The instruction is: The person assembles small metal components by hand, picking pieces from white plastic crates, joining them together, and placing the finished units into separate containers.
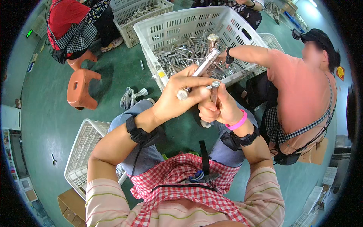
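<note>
While gripped apart, two metal tubes [204, 66], one per hand.

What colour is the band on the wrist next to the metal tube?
The wristband on the right hand is bright pink, shown in the head view.

Shiny smooth metal tube [202, 68] (glossy); matt white plastic crate [166, 22].
</note>
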{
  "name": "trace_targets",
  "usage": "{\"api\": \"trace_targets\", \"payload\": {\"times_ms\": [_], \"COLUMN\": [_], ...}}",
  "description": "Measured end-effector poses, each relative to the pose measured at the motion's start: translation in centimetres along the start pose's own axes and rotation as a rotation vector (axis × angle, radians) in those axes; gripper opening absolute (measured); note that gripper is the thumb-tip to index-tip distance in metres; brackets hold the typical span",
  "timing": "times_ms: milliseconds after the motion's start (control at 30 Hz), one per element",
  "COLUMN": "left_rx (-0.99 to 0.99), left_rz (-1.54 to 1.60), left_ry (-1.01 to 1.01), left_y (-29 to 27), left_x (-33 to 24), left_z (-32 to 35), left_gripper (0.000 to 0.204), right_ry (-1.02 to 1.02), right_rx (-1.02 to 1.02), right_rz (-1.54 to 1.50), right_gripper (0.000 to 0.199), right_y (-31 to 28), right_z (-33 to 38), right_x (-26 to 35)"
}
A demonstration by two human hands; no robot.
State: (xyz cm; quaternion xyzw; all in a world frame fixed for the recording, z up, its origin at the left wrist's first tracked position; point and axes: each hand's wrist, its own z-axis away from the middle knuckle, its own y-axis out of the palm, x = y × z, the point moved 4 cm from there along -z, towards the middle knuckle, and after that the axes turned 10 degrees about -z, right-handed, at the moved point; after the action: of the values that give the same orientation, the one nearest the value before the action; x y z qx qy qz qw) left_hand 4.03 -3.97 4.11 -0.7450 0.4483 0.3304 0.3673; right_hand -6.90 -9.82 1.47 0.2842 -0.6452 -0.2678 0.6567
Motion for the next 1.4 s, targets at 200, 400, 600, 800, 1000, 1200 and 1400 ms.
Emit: {"api": "trace_targets", "payload": {"times_ms": [200, 400, 600, 800, 1000, 1200, 1400], "left_rx": [0.043, 0.105, 0.009, -0.103, -0.072, -0.089, -0.081], "left_rz": [0.264, 0.345, 0.066, -0.249, -0.325, -0.348, -0.377], "left_ry": [-0.177, -0.276, -0.141, 0.196, 0.199, 0.231, 0.225], "left_y": [0.4, 0.2, -0.1, -0.5, -0.4, -0.3, -0.3], "left_x": [0.6, 0.9, -0.1, -0.6, -0.5, -0.5, -0.6], "left_z": [0.0, 0.2, 0.1, -0.4, -0.3, -0.3, -0.4], "left_gripper": [0.023, 0.022, 0.023, 0.028, 0.029, 0.03, 0.029], "right_ry": [0.017, -0.01, -0.239, -0.512, -0.501, -0.419, -0.424], "right_rx": [-0.007, 0.057, -0.134, -0.279, -0.258, -0.336, -0.299], "right_rz": [0.074, 0.082, 0.37, 0.841, 1.009, 0.893, 0.856], "right_gripper": [0.058, 0.058, 0.051, 0.035, 0.029, 0.031, 0.033], "right_y": [0.2, 0.9, -0.4, -0.3, 0.1, -0.2, -0.6], "right_z": [0.4, 0.2, 0.6, 0.9, 1.4, 1.6, 1.6], "right_x": [0.2, 0.8, 2.2, 4.1, 4.8, 4.5, 4.6]}}
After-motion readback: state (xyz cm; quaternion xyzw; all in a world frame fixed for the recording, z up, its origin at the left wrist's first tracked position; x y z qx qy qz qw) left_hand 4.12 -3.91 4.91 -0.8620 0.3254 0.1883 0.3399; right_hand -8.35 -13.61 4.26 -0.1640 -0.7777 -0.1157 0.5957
